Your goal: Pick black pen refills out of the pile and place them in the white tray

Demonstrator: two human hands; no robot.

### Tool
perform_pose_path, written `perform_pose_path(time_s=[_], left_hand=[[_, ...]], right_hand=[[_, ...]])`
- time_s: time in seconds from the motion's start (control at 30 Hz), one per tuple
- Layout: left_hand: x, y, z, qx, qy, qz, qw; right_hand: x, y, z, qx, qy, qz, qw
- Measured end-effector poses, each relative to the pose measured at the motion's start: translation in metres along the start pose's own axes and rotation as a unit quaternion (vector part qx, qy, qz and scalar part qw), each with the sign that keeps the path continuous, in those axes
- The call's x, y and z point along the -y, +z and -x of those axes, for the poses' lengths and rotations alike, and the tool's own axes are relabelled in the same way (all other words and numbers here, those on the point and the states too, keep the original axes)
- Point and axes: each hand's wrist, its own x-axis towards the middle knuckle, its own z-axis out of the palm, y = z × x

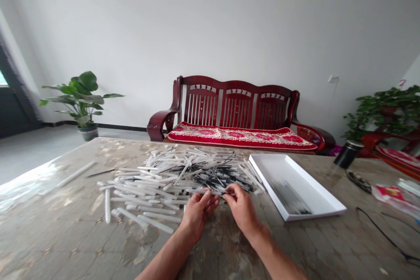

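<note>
A big heap of white pen barrels and thin black refills (183,175) covers the middle of the marble-patterned table (82,245). My left hand (198,212) and my right hand (241,208) meet at the heap's near edge. Both are closed in a pinch on one white pen barrel (206,191) held level between them, the left at its left part, the right at its right end. To the right lies a white tray (323,203) with several dark assembled pens (290,197) in it.
A black cylinder (348,154), a black cable (387,236) and red-and-white packets (392,193) lie at the table's right. A loose white barrel (76,174) lies far left. Behind the table stand a red wooden bench (236,118) and potted plants (82,100).
</note>
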Motion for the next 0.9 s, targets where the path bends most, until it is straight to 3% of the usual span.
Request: perform_pose_path(time_s=[0.27, 0.57, 0.77, 0.9], left_hand=[[-0.001, 0.001, 0.001, 0.006, 0.020, -0.017, 1.000], [-0.004, 0.000, -0.001, 0.009, 0.024, -0.026, 0.999], [-0.003, -0.001, -0.002, 0.015, 0.040, -0.039, 0.998], [-0.001, -0.002, -0.002, 0.030, 0.048, -0.049, 0.997]], right_hand=[[0.000, 0.000, 0.001, -0.013, -0.031, 0.018, 0.999], [-0.007, 0.014, 0.000, 0.005, 0.087, -0.193, 0.977], [-0.002, 0.003, -0.002, 0.010, 0.029, -0.046, 0.998], [0.003, 0.001, -0.002, 0.026, 0.014, 0.051, 0.998]])
